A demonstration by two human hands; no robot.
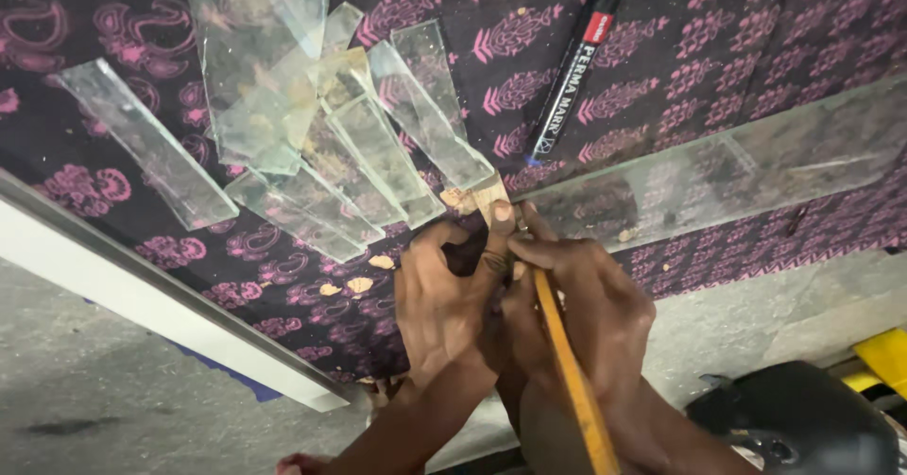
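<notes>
My left hand and my right hand are pressed together at the near edge of a table covered with a dark cloth printed in pink. In my right hand is a long orange-yellow stick-like tool, its tip at the near end of a long clear glass strip. My left hand's fingers pinch around the tool's tip and the strip's end. A pile of cut glass pieces lies just beyond my left hand.
A black marker pen with a red band lies on the cloth beyond the strip. A separate glass sliver rests at the left. A white board edge runs along the table's left side. A dark rounded object sits at the lower right.
</notes>
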